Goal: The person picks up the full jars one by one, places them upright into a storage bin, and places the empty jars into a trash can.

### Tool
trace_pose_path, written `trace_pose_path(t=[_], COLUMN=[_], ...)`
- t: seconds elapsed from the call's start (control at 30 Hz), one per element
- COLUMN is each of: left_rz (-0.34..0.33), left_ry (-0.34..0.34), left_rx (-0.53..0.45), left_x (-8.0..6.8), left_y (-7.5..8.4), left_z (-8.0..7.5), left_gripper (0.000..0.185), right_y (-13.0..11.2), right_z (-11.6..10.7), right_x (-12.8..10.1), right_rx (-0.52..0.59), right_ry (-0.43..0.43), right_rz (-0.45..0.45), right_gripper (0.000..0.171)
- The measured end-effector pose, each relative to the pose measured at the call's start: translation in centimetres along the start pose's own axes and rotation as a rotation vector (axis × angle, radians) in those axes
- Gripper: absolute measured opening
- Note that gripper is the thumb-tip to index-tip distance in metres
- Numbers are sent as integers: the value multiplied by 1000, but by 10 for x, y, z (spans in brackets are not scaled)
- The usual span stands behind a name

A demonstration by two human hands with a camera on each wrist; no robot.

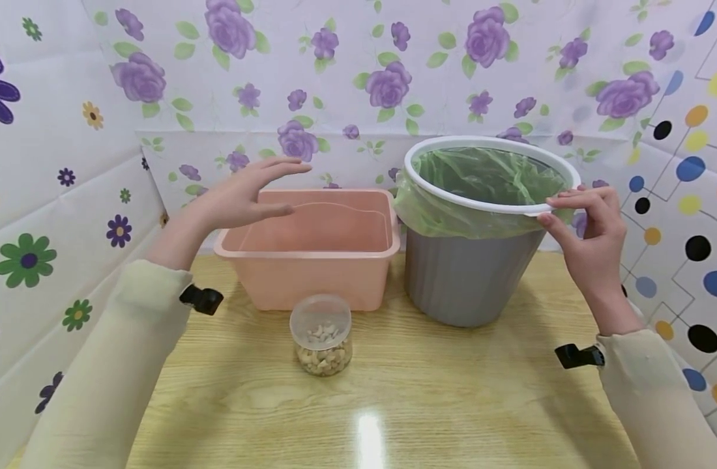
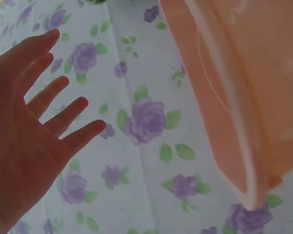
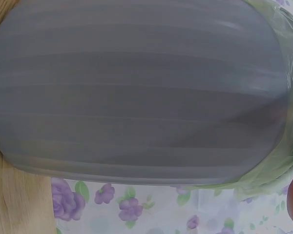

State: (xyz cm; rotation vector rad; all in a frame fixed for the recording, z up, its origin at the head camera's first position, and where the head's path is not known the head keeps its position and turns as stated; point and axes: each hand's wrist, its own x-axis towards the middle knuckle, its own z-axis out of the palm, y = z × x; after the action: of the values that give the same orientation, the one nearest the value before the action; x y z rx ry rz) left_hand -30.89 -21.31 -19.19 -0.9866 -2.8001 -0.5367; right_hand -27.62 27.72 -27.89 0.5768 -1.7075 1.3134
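A grey trash can (image 1: 464, 280) stands at the right of the table, lined with a green plastic bag (image 1: 446, 225) folded over its edge. A white ring (image 1: 482, 203) sits around its mouth. My right hand (image 1: 596, 228) pinches the ring's right front side between thumb and fingers. In the right wrist view, the can's ribbed wall (image 3: 136, 97) fills most of the picture, with only a bit of the hand showing. My left hand (image 1: 241, 195) is in the air near the left end of a pink plastic tub (image 1: 311, 280), fingers extended, holding nothing.
A clear round jar of what look like cashews (image 1: 323, 358) stands in front of the tub. Flowered sheeting (image 1: 347, 78) hangs behind the wooden table (image 1: 440, 404). Patterned sheets also line the left and right sides.
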Motion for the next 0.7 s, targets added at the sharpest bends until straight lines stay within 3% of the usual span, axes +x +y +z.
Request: trace_pose_path(t=[0.37, 0.7], left_rz=[-148, -285], left_ry=[191, 147], left_rx=[-160, -330], left_x=[-50, -86], left_y=[-52, -84], left_z=[19, 47], left_gripper=[59, 68], right_y=[-2, -1], right_z=[2, 2], right_x=[-1, -1], right_rx=[-8, -9], right_ry=[15, 17], right_rz=[20, 16], right_gripper=[25, 26])
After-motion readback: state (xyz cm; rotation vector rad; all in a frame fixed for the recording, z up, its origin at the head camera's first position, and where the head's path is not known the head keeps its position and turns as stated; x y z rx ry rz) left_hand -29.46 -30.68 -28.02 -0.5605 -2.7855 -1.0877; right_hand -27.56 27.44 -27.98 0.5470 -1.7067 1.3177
